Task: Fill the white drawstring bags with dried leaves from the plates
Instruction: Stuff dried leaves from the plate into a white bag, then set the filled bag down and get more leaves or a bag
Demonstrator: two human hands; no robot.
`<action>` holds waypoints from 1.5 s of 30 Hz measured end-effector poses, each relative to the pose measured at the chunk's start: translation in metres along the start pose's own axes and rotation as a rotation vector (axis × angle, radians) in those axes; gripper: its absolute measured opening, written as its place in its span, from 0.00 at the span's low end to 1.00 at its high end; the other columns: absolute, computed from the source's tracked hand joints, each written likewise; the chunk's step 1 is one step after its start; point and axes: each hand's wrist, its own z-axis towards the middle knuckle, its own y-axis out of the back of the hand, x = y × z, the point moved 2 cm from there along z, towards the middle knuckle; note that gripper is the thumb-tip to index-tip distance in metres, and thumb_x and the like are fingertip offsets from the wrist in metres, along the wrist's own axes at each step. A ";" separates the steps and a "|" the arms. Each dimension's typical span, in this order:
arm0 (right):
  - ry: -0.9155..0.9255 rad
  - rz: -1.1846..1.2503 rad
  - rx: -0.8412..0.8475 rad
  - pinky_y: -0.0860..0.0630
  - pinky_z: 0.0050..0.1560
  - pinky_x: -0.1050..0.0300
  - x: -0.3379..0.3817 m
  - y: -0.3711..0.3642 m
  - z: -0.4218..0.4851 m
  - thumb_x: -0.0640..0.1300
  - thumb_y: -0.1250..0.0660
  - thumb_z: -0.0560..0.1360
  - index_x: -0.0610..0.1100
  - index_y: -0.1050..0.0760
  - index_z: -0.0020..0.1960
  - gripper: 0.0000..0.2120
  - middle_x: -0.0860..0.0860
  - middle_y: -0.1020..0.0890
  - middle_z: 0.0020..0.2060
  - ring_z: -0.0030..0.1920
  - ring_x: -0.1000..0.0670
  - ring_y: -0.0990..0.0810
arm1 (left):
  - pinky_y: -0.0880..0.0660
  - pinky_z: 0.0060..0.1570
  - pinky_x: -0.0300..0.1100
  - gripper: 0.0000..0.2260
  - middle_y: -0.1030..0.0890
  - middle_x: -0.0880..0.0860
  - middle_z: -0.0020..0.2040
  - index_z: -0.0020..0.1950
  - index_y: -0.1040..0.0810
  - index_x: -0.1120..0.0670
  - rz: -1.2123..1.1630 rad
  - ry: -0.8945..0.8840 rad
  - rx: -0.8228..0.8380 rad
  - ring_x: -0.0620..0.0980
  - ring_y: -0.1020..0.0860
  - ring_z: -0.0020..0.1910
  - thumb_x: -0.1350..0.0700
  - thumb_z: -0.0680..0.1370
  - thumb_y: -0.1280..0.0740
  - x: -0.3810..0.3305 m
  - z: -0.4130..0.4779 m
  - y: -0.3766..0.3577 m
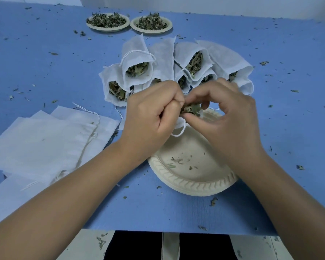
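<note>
My left hand (154, 113) grips the mouth of a white drawstring bag (179, 126), mostly hidden under my fingers, its cord looping down. My right hand (221, 113) pinches a clump of dried leaves (190, 108) at the bag's opening. Both hands hover over a cream plate (193, 177) that holds only a few crumbs. Behind my hands lie several filled white bags (137, 66), their open mouths showing leaves. Two more plates heaped with dried leaves, one (107, 21) and the other (151, 24), stand at the far side.
A pile of flat unfilled white bags (45, 139) lies at the left on the blue table (289, 62). Leaf crumbs are scattered over the table. The table's near edge runs just below my forearms.
</note>
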 end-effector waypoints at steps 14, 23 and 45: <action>0.326 -0.164 0.142 0.36 0.30 0.60 0.006 -0.013 0.006 0.37 0.42 0.67 0.46 0.34 0.27 0.11 0.57 0.36 0.29 0.31 0.54 0.34 | 0.43 0.32 0.33 0.12 0.31 0.54 0.28 0.31 0.26 0.62 0.139 -0.269 0.154 0.48 0.38 0.29 0.68 0.72 0.45 -0.002 0.006 0.003; 0.423 -0.174 -0.001 0.49 0.28 0.59 0.065 -0.028 0.049 0.27 0.40 0.57 0.45 0.36 0.25 0.14 0.45 0.32 0.20 0.22 0.53 0.38 | 0.41 0.25 0.41 0.18 0.30 0.58 0.27 0.31 0.26 0.64 0.307 -0.514 0.091 0.52 0.37 0.24 0.67 0.78 0.47 -0.019 0.049 0.058; -0.057 -0.444 0.866 0.41 0.29 0.57 0.078 -0.146 0.110 0.32 0.45 0.78 0.37 0.35 0.57 0.09 0.47 0.31 0.36 0.33 0.49 0.33 | 0.49 0.29 0.40 0.10 0.31 0.51 0.26 0.54 0.27 0.55 1.153 -0.056 0.565 0.51 0.39 0.23 0.65 0.76 0.41 0.103 0.062 0.150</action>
